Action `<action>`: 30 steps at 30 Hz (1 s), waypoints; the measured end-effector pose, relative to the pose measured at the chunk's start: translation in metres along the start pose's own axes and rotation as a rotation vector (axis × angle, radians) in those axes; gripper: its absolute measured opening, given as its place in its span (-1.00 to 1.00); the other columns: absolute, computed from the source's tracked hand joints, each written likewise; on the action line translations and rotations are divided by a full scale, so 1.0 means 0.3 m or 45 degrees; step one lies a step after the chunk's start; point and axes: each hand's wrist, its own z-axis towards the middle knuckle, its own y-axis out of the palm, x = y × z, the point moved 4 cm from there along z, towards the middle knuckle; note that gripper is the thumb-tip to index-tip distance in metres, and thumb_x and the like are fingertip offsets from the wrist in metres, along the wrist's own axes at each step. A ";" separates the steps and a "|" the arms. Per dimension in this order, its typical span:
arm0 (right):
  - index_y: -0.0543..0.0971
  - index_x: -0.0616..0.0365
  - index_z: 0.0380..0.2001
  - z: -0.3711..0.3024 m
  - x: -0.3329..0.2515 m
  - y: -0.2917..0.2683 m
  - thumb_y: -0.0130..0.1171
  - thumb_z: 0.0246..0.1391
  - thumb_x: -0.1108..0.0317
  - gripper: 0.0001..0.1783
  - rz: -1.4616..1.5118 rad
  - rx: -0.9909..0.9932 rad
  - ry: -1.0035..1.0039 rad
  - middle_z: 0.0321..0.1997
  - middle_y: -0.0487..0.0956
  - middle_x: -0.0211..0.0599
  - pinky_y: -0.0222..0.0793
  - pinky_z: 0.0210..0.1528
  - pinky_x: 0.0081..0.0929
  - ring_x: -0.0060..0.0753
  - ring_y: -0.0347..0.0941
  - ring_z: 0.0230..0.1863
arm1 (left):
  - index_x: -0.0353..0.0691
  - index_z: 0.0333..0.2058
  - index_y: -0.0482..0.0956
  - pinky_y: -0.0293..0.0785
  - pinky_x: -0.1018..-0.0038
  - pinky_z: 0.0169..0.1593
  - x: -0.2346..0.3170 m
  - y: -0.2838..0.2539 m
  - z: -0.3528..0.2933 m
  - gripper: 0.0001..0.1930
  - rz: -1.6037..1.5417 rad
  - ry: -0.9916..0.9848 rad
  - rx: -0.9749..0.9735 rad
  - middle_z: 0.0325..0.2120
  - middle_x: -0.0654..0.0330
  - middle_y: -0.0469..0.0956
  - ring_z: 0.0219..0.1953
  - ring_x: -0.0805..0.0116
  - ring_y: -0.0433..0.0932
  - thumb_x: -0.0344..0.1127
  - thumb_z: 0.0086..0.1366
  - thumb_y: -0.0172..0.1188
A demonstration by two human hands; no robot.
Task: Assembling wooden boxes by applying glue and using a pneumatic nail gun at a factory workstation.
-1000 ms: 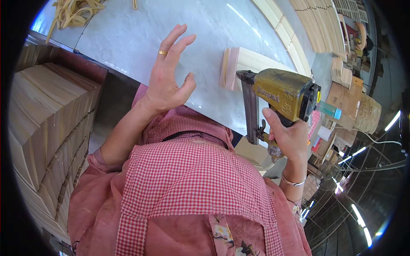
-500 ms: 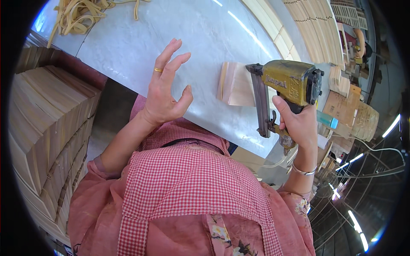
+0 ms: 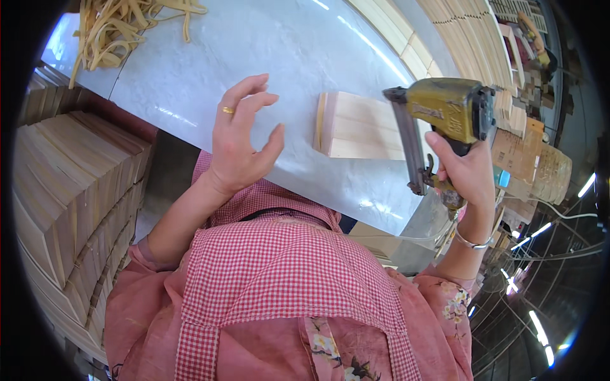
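Observation:
My right hand (image 3: 469,171) is wrapped round the grip of a yellow and black pneumatic staple gun (image 3: 445,108), raised over the right part of the table. Its long dark magazine points toward the far left and covers the right end of a pale wooden block (image 3: 365,127). That block, seemingly several thin boards stacked together, lies on the table by itself. To its left my left hand (image 3: 244,136) hovers over the table edge, fingers apart and curved, holding nothing. A gold ring sits on one of its fingers.
The grey marbled table (image 3: 210,57) carries a heap of yellowish strips (image 3: 114,32) at the far left. Tall stacks of thin wooden boards (image 3: 70,171) stand on my left. More boards (image 3: 470,38) line the far right, near cardboard boxes (image 3: 518,152). A pale air hose (image 3: 565,216) runs at right.
My right hand has carried the staple gun to the right, uncovering more of the wooden block. My left hand has dipped slightly, its fingers curling a little more.

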 end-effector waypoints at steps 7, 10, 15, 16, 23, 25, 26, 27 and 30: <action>0.57 0.35 -0.19 0.002 0.216 -0.113 0.45 0.06 0.25 -0.60 0.100 0.100 0.120 -0.59 0.54 -0.37 0.24 -0.71 -0.63 -0.59 0.30 -0.76 | -0.24 -0.12 0.51 0.09 -0.02 0.39 0.217 0.296 0.183 -0.50 0.348 0.295 -0.497 0.21 -0.08 0.39 0.21 0.00 0.35 -0.16 0.01 0.47; 0.57 0.34 -0.19 -0.004 0.243 -0.126 0.44 0.08 0.25 -0.61 0.125 0.083 0.138 -0.62 0.52 -0.39 0.23 -0.71 -0.63 -0.60 0.29 -0.76 | -0.21 -0.13 0.51 0.10 -0.07 0.37 0.261 0.414 0.211 -0.48 0.452 0.333 -0.687 0.19 -0.07 0.40 0.20 0.01 0.35 -0.14 -0.02 0.49; 0.57 0.33 -0.19 -0.006 0.248 -0.111 0.42 0.11 0.24 -0.62 0.135 0.046 0.142 -0.67 0.49 -0.41 0.20 -0.72 -0.62 -0.59 0.30 -0.77 | -0.20 -0.13 0.52 0.10 -0.10 0.35 0.260 0.506 0.211 -0.43 0.625 0.300 -0.885 0.16 -0.07 0.42 0.16 0.04 0.37 -0.09 -0.10 0.52; 0.57 0.33 -0.19 -0.004 0.248 -0.108 0.42 0.11 0.24 -0.62 0.131 0.049 0.139 -0.68 0.49 -0.42 0.20 -0.72 -0.62 -0.59 0.30 -0.77 | -0.20 -0.13 0.52 0.10 -0.11 0.35 0.252 0.506 0.207 -0.41 0.607 0.319 -0.855 0.15 -0.06 0.42 0.15 0.05 0.37 -0.08 -0.12 0.53; 0.57 0.34 -0.20 0.014 0.238 -0.097 0.43 0.11 0.20 -0.59 0.131 0.036 0.131 -0.70 0.49 -0.42 0.19 -0.72 -0.62 -0.58 0.32 -0.77 | -0.18 -0.14 0.54 0.10 -0.12 0.34 0.231 0.501 0.220 -0.39 0.490 0.307 -0.801 0.10 0.00 0.46 0.11 0.06 0.37 -0.07 -0.18 0.53; 0.57 0.34 -0.20 0.016 0.239 -0.101 0.43 0.11 0.20 -0.59 0.122 0.025 0.153 -0.69 0.49 -0.42 0.19 -0.71 -0.63 -0.57 0.32 -0.77 | -0.18 -0.14 0.54 0.10 -0.12 0.34 0.234 0.499 0.225 -0.39 0.485 0.302 -0.815 0.09 0.00 0.46 0.11 0.06 0.37 -0.08 -0.18 0.53; 0.57 0.33 -0.20 0.017 0.240 -0.102 0.44 0.11 0.19 -0.59 0.111 0.014 0.173 -0.69 0.49 -0.42 0.20 -0.71 -0.63 -0.57 0.32 -0.77 | -0.17 -0.14 0.54 0.10 -0.12 0.34 0.236 0.498 0.227 -0.39 0.481 0.297 -0.826 0.09 0.01 0.46 0.10 0.06 0.37 -0.08 -0.19 0.53; 0.57 0.33 -0.21 0.017 0.242 -0.103 0.44 0.10 0.19 -0.58 0.100 0.003 0.193 -0.69 0.49 -0.42 0.20 -0.71 -0.63 -0.57 0.33 -0.77 | -0.17 -0.14 0.54 0.10 -0.12 0.35 0.237 0.498 0.228 -0.40 0.476 0.291 -0.838 0.09 0.01 0.46 0.10 0.06 0.37 -0.09 -0.19 0.53; 0.57 0.33 -0.21 0.015 0.248 -0.099 0.44 0.10 0.18 -0.58 0.103 0.006 0.209 -0.69 0.49 -0.42 0.20 -0.71 -0.63 -0.57 0.33 -0.77 | -0.17 -0.13 0.54 0.10 -0.11 0.35 0.235 0.500 0.226 -0.39 0.469 0.288 -0.846 0.09 0.02 0.46 0.10 0.05 0.37 -0.10 -0.19 0.52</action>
